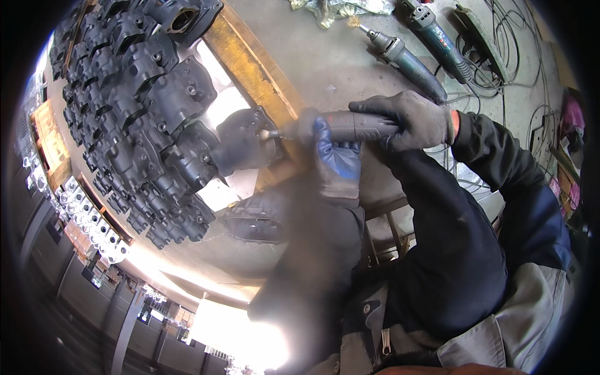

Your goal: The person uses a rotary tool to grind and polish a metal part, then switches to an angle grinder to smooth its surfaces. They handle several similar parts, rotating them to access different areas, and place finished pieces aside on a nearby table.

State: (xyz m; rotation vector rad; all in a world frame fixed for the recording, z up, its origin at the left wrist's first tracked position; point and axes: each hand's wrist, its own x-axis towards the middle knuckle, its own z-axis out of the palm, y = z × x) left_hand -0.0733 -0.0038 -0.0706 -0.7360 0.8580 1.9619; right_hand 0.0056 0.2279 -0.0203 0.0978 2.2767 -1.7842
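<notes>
A grey, straight-bodied die grinder lies level between my two gloved hands. My right hand, in a grey glove with dark fingers, wraps round its rear end. Near the tool's front, my left hand, in a blue-palmed glove, grips it from below, the thumb raised along its side. The small bit at the grinder's tip meets, or nearly meets, the flanged rim of a dark cast metal housing. That housing sits beside a yellow, worn beam. A brownish blur hides part of my left forearm.
Many similar dark castings are piled at the left. On the far right floor lie a power tool with a brass-coloured brush, a teal angle grinder and tangled cables. A dark shoe is below the housing.
</notes>
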